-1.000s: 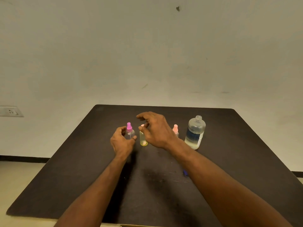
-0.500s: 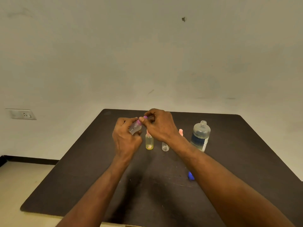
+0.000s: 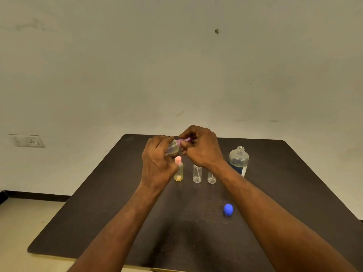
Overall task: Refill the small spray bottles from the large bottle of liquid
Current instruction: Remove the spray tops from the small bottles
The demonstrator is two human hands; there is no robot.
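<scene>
a small spray bottle (image 3: pixel 172 147) is held up in the air in the middle of the frame, tipped on its side with its purple top (image 3: pixel 183 140) pointing right. the left hand (image 3: pixel 158 161) is wrapped around the clear body of this bottle. the right hand (image 3: pixel 200 147) pinches the purple top with its fingertips. the 2 hands are touching each other around the bottle.

just below the hands, 3 more small bottles stand in a row on the dark worktop (image 3: pixel 98 213). the left one is a yellow bottle (image 3: pixel 178 174) with a pink cap (image 3: pixel 178 160). next to it stands a clear bottle (image 3: pixel 197 173) with its top hidden behind the right hand. the 3rd small bottle (image 3: pixel 211 178) is partly hidden by the right wrist.

the large bottle (image 3: pixel 238 160) stands to the right of the row, close to the right arm. its neck is open, with no lid on it. it has a dark blue label low down.

a blue cap (image 3: pixel 228 209) lies alone on the worktop, lower right of the row, beside the right forearm.

a wall socket (image 3: pixel 29 141) sits on the pale wall at the left of the frame.
</scene>
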